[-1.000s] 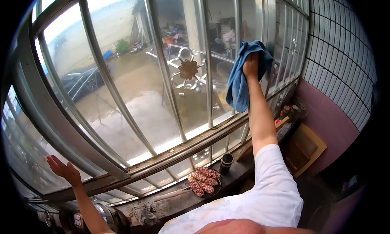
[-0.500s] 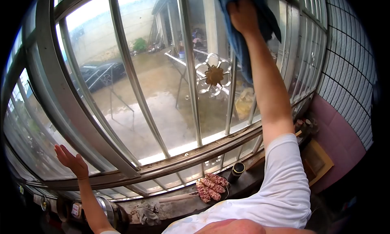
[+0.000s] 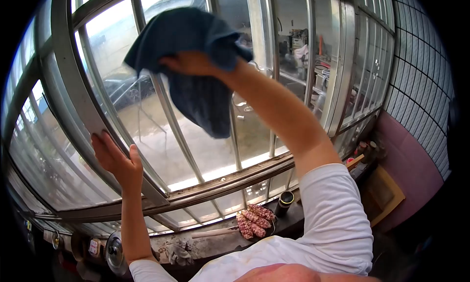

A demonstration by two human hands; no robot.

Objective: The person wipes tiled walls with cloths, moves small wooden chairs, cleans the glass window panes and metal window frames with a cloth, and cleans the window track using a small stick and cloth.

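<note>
My right hand [image 3: 188, 63] grips a dark blue cloth [image 3: 200, 103] in front of the window, its fingers partly hidden by the folds. The cloth spreads above the hand and hangs down over the window bars; whether it presses on the glass I cannot tell. On the left, my left hand [image 3: 116, 157] lies against the metal window frame [image 3: 81, 86], fingers straight and thumb apart, holding nothing. Behind the cloth is the window pane [image 3: 210, 157] with upright metal bars.
Below the window, a sill carries several speckled corn cobs [image 3: 255, 221], a dark cup [image 3: 285, 202], a crumpled grey rag [image 3: 177, 252] and a pot lid [image 3: 114, 251]. A wooden-framed board [image 3: 384, 196] leans at right by the tiled wall [image 3: 421, 76].
My right hand has swept the cloth left and somewhat down across the window. My left hand has moved right and up onto the frame.
</note>
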